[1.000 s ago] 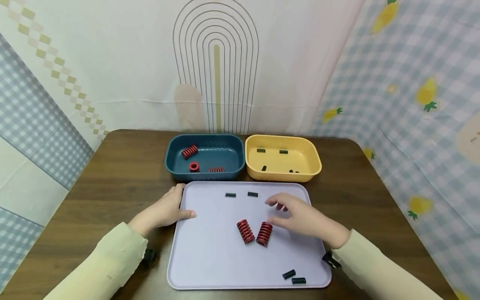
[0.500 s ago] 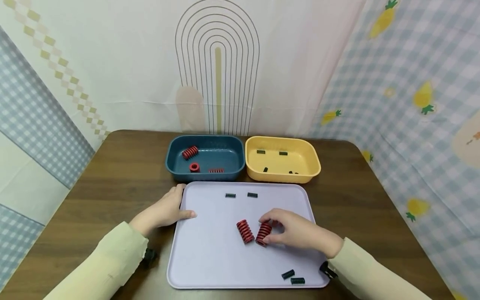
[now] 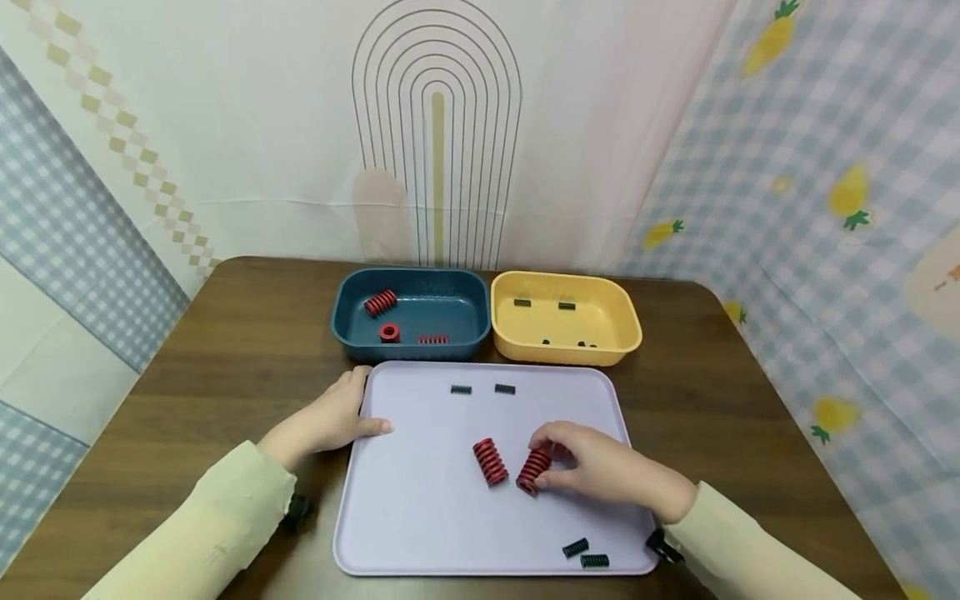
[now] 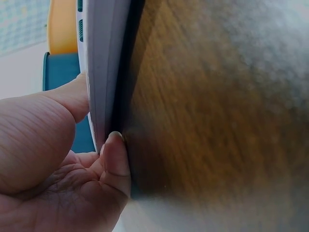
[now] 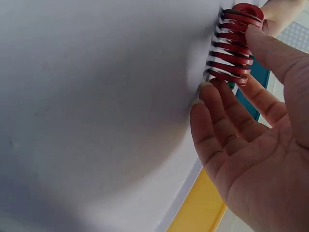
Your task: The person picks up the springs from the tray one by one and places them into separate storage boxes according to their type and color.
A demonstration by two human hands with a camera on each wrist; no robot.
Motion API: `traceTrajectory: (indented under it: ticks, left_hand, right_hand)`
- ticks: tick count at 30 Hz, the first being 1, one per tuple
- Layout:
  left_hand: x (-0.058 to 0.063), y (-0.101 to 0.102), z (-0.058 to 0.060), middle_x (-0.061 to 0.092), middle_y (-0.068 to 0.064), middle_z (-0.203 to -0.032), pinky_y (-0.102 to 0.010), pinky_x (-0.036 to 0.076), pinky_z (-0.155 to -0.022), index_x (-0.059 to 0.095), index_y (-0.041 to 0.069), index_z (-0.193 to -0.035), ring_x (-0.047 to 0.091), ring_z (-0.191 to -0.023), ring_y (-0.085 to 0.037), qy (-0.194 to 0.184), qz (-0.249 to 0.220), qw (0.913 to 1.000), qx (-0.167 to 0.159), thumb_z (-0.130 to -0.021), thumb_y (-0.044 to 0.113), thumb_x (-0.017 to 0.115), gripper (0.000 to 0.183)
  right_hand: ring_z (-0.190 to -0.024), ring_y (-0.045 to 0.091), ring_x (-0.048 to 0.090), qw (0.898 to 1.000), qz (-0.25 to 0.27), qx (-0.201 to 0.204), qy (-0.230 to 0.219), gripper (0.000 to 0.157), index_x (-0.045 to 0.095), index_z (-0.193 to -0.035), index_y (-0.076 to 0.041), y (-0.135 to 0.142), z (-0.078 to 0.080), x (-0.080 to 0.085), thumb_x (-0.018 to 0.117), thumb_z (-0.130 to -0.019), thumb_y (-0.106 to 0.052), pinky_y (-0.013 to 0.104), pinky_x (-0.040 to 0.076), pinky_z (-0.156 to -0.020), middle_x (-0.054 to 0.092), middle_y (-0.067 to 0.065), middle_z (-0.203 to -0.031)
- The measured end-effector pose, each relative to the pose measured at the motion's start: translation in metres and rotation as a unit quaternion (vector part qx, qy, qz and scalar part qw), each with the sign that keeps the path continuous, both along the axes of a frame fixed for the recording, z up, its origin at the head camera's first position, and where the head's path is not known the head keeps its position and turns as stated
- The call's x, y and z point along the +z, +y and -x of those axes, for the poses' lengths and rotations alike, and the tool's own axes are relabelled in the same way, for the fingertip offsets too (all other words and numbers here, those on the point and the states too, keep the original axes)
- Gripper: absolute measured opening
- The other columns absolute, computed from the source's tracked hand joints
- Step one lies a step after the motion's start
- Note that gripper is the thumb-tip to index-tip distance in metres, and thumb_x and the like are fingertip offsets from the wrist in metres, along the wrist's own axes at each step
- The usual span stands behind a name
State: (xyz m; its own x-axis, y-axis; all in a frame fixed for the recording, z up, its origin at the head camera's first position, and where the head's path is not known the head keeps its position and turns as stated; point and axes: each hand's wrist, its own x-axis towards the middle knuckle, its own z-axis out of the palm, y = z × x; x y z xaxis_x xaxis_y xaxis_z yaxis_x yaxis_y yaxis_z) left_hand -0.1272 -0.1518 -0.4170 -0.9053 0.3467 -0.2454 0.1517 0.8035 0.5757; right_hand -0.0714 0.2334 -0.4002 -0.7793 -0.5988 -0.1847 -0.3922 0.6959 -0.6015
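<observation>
- Pinching a red spring (image 5: 234, 48), my right grip (image 3: 592, 467) has its thumb by one end and fingertips by the other. I think that stops it from rolling.
- That spring is on the tray (image 3: 420, 517) or just over it; I can't tell which.
- My left grip (image 3: 337, 421) pinches the tray's side edge, thumb on top, fingers outside. I guess that stops it from sliding. I can't tell if a fingertip goes under.
- Just left of my right grip lies another red spring (image 3: 491, 462).
- Past that grip are two far dark springs (image 3: 461, 389); on my side of it are two near dark springs (image 3: 576, 547), close together.
- Beyond both grips, the blue bin (image 3: 412, 353) has red springs and the yellow bin (image 3: 566, 353) has dark ones, maybe so they don't mix.
- The bins' near walls hide bits of the springs inside.
- My fingers cover part of my spring. The table (image 4: 203, 96) looks blurry beside my left grip.
</observation>
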Motion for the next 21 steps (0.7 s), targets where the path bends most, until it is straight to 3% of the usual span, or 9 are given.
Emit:
traceTrajectory:
  ticks: [7,15,21]
  left_hand:
    - [0.0,-0.0026,0.0005,0.035,-0.032,-0.139,-0.055,0.032,-0.105,0.021,-0.01,-0.144,0.039,-0.127,-0.042,-0.01,0.004,0.9999,-0.003,-0.081,0.044,0.076,0.1]
    - [0.0053,-0.0044,0.0057,0.034,-0.033,-0.14,-0.056,0.031,-0.105,0.019,-0.01,-0.144,0.038,-0.128,-0.043,0.007,0.002,1.0,-0.003,-0.081,0.043,0.076,0.1]
    - [0.0006,-0.0029,0.0027,0.035,-0.032,-0.138,-0.056,0.032,-0.105,0.021,-0.01,-0.144,0.039,-0.126,-0.042,0.0,0.0,1.0,-0.003,-0.08,0.045,0.077,0.101]
  right_hand:
    - [-0.084,0.01,0.052,1.0,-0.001,0.013,-0.008,0.03,0.059,-0.097,-0.021,0.003,0.0018,0.0015,0.079,-0.08,-0.036,0.029,0.044,-0.076,0.055,-0.009,-0.088]
    - [-0.087,0.009,0.052,1.0,-0.009,0.009,0.026,0.031,0.06,-0.1,-0.021,0.0003,0.0062,0.0049,0.082,-0.078,-0.027,0.03,0.044,-0.078,0.054,-0.011,-0.092]
    - [-0.08,0.011,0.051,1.0,-0.014,0.008,0.021,0.03,0.059,-0.093,-0.021,-0.0007,0.0054,0.0041,0.083,-0.077,-0.027,0.028,0.042,-0.071,0.053,-0.008,-0.084]
